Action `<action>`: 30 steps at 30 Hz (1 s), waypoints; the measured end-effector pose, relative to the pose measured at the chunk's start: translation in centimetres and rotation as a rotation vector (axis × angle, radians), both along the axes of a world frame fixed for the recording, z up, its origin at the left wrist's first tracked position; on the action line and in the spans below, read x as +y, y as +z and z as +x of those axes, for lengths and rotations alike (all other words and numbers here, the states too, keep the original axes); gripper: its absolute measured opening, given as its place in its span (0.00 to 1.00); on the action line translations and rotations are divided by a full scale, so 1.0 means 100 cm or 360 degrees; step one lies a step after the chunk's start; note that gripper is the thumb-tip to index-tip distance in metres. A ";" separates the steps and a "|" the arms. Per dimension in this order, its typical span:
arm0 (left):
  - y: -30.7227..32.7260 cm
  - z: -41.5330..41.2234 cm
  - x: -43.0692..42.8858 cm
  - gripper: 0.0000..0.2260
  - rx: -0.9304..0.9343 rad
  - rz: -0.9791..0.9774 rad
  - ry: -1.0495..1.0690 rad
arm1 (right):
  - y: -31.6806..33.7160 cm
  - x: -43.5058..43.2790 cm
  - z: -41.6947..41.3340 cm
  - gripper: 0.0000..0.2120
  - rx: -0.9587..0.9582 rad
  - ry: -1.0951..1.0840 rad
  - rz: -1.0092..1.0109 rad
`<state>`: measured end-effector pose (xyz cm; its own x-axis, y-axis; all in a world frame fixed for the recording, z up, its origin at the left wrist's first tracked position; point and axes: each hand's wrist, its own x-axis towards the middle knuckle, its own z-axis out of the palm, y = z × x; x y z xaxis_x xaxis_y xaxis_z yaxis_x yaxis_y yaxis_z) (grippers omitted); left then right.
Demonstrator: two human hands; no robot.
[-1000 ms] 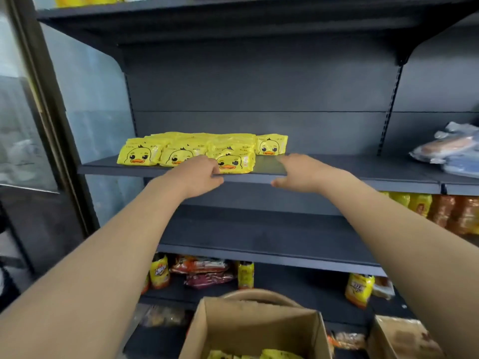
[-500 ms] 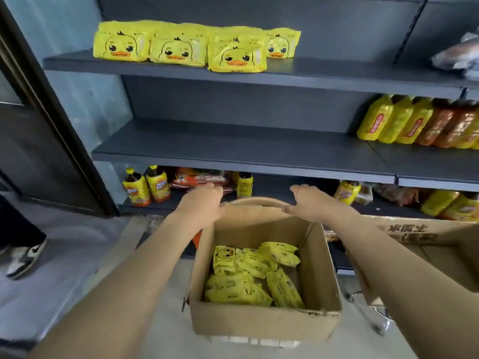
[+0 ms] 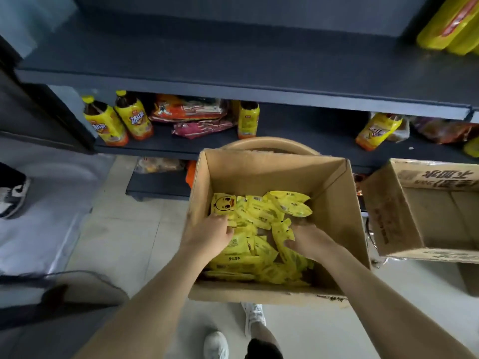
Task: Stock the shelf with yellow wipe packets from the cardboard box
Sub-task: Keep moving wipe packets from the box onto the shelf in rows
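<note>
Box (image 3: 334,203): L hand (image 3: 207,235) among wipe pkts (image 3: 259,216), R hand (image 3: 309,239) grips one.

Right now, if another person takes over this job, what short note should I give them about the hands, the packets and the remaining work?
Left hand: inside the cardboard box, fingers curled on the yellow wipe packets.
Right hand: also in the box, pinching a packet between thumb and fingers.
Packets: a loose pile in the box; none lifted out yet.
Done: cannot tell; the dark shelf above shows no packets in this view.
Left: lift the gripped packets to the shelf, then repeat until the box is empty.
</note>
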<state>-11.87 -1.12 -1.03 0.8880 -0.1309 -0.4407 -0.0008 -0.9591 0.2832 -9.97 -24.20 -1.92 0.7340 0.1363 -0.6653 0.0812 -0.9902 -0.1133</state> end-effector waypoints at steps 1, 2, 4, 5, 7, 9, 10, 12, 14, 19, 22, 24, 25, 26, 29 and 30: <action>-0.014 0.005 -0.002 0.14 0.0048 -0.0001 0.0063 | -0.012 0.000 0.006 0.23 0.0049 0.0008 0.0001; -0.027 0.012 -0.005 0.14 0.0105 -0.0015 0.0127 | -0.025 -0.001 0.013 0.21 0.0101 0.0025 0.0001; -0.054 0.027 -0.012 0.14 0.0243 -0.0058 0.0269 | -0.049 -0.001 0.026 0.18 0.0176 0.0057 0.0015; -0.065 0.036 -0.016 0.14 0.0304 -0.0084 0.0371 | -0.060 -0.001 0.031 0.17 0.0200 0.0069 0.0013; -0.086 0.056 -0.023 0.14 0.0345 -0.0072 0.0570 | -0.083 -0.003 0.042 0.18 0.0244 0.0090 -0.0006; -0.104 0.075 -0.027 0.15 0.0275 -0.0007 0.0713 | -0.103 -0.006 0.050 0.20 0.0296 0.0083 -0.0014; -0.113 0.084 -0.027 0.16 0.0230 0.0009 0.0770 | -0.113 -0.007 0.054 0.20 0.0319 0.0076 -0.0017; -0.131 0.099 -0.024 0.17 0.0215 -0.0003 0.0861 | -0.129 -0.008 0.061 0.20 0.0341 0.0037 -0.0011; -0.151 0.109 -0.018 0.17 0.0284 -0.0005 0.0923 | -0.143 -0.006 0.067 0.22 0.0342 -0.0008 0.0011; -0.185 0.124 -0.015 0.22 0.0358 -0.0062 0.1098 | -0.170 -0.001 0.080 0.21 0.0291 -0.0152 0.0100; -0.195 0.128 -0.024 0.26 0.0437 -0.0090 0.1224 | -0.179 -0.002 0.079 0.21 0.0251 -0.0217 0.0140; -0.203 0.131 -0.025 0.27 0.0505 -0.0178 0.1379 | -0.183 -0.001 0.078 0.22 0.0241 -0.0247 0.0163; -0.205 0.134 -0.023 0.27 0.0525 -0.0259 0.1469 | -0.186 0.000 0.077 0.21 0.0234 -0.0258 0.0171; -0.209 0.137 -0.020 0.27 0.0545 -0.0358 0.1574 | -0.189 0.000 0.075 0.21 0.0230 -0.0264 0.0179; -0.213 0.145 -0.013 0.25 0.0670 -0.0645 0.1768 | -0.196 0.003 0.072 0.21 0.0238 -0.0298 0.0244; -0.214 0.146 -0.011 0.24 0.0706 -0.0701 0.1789 | -0.196 0.004 0.071 0.20 0.0237 -0.0321 0.0274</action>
